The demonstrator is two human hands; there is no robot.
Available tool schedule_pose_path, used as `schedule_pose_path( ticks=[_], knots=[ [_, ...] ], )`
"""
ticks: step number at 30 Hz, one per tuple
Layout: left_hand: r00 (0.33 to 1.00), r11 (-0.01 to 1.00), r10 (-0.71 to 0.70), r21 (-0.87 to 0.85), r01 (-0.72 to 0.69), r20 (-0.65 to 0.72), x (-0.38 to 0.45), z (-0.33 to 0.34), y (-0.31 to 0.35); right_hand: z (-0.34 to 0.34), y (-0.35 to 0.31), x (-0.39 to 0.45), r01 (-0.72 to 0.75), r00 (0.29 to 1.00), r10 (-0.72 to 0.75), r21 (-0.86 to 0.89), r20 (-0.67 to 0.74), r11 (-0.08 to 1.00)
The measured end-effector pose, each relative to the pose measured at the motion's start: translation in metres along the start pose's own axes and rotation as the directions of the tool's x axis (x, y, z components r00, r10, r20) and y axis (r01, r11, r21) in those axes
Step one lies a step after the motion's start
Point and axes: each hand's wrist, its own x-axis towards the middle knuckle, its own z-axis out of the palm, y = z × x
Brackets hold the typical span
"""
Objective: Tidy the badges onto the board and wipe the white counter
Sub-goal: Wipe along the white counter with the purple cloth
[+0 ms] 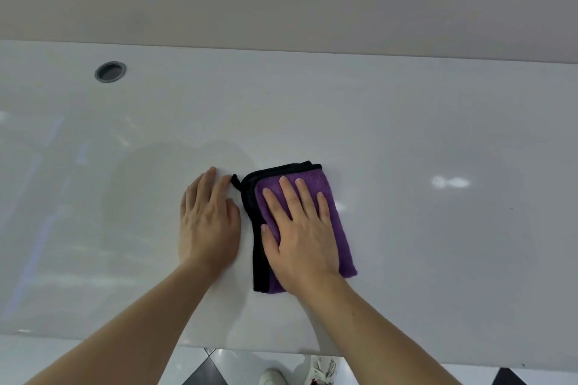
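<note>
Looking down at our two bare hands on a glossy white counter [406,134], we see no badges and no board in view. Our right hand [300,234] lies flat, fingers straight and slightly spread, palm down on a folded purple cloth [339,228] with black trim, pressing it without gripping. Our left hand [208,222] rests flat on the bare surface just left of the cloth, fingers straight and together, holding nothing; a small black hanging loop [236,182] on the cloth lies beside its fingertips. We judge the cloth soft, light and limp, likely to bunch or unfold if pushed from one edge, so a broad flat palm over its middle suits it best. A round cable hole [110,71] sits far ahead and left of the left hand.
</note>
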Motion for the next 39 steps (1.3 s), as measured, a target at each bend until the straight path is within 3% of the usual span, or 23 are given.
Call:
schedule_pose_path(
  ticks=[17, 22, 33, 39],
  knots=[
    [0.998, 0.998, 0.054, 0.007, -0.055, 0.030, -0.003, -0.004, 0.001, -0.032, 0.137, -0.034, -0.260, 0.966, 0.256, -0.117, -0.047, 0.959],
    [0.999, 0.999, 0.039, 0.037, -0.040, 0.031, 0.001, 0.003, 0.004, -0.029, 0.109, -0.036, -0.258, 0.966, 0.257, -0.150, -0.024, 0.955],
    [0.998, 0.998, 0.057, 0.013, -0.058, 0.021, 0.000, 0.001, 0.002, 0.004, -0.023, -0.060, -0.117, 0.993, 0.119, -0.092, 0.020, 0.989],
    [0.997, 0.998, 0.069, -0.007, -0.069, 0.023, -0.001, -0.002, 0.002, 0.010, -0.030, -0.066, -0.092, 0.996, 0.092, -0.042, -0.011, 0.995]
  ],
)
